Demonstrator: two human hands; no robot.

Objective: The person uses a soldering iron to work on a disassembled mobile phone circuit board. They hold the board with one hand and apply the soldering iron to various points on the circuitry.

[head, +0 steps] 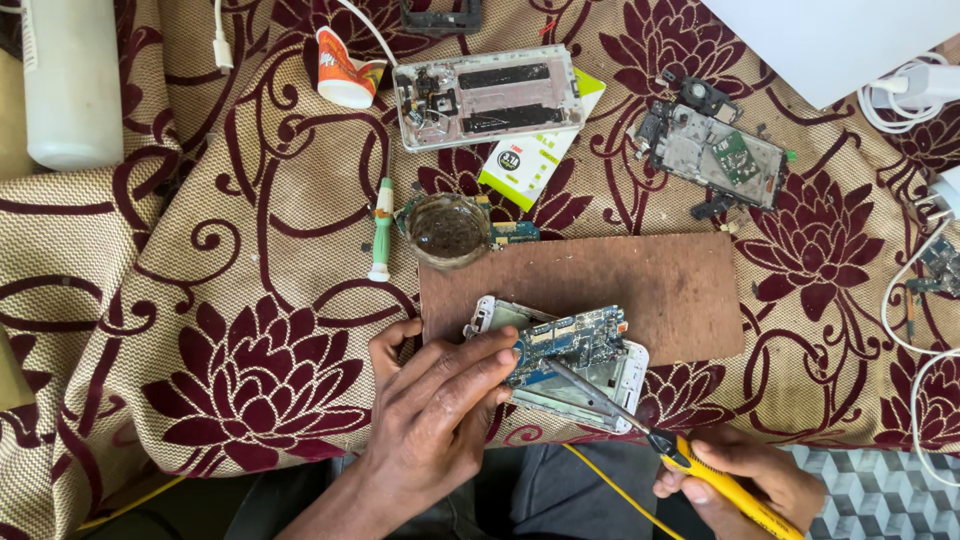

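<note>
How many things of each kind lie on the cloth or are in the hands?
Phone frames: 3
Soldering iron: 1
Screwdriver: 1
Paper cup: 1
Flux dish: 1
Board: 1
Total: 8
</note>
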